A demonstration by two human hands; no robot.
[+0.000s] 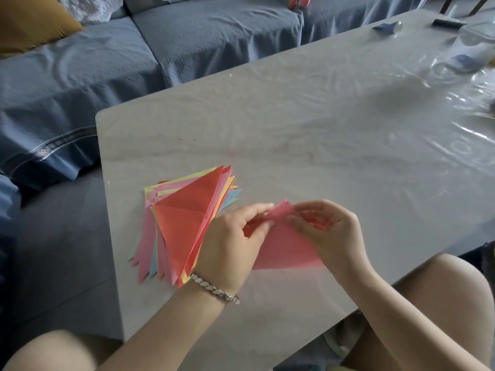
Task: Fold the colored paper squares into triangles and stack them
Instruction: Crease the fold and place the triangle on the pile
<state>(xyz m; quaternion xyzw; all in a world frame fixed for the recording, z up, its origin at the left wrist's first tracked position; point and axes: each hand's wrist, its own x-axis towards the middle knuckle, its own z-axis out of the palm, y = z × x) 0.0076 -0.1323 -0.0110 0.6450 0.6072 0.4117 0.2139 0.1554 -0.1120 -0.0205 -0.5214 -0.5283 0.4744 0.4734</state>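
1. Pink paper point(288, 247) lies on the near part of the table point(294, 124), between the two hands. It shows as a triangle, with its wide edge near the person and its tip pointing far.
2. The tip is slightly curled and lifted where the fingers meet it; the rest is flat and smooth.
3. The left hand point(233, 236) pinches the paper's left edge just below the tip, thumb and forefinger closed on it.
4. The right hand point(330, 228) pinches the tip from the right, its fingers curled round the paper.
5. A bracelet point(214, 287) sits on the left wrist.
6. The stack of folded triangles point(184, 220) lies just left of the left hand. An orange-red triangle with one crease is on top, and pink, yellow, light blue and green edges fan out beneath.
7. The left wrist overlaps the stack's near right edge.
8. A clear container point(475, 36) stands at the table's far right corner. It is blurred, and I cannot tell what it holds.
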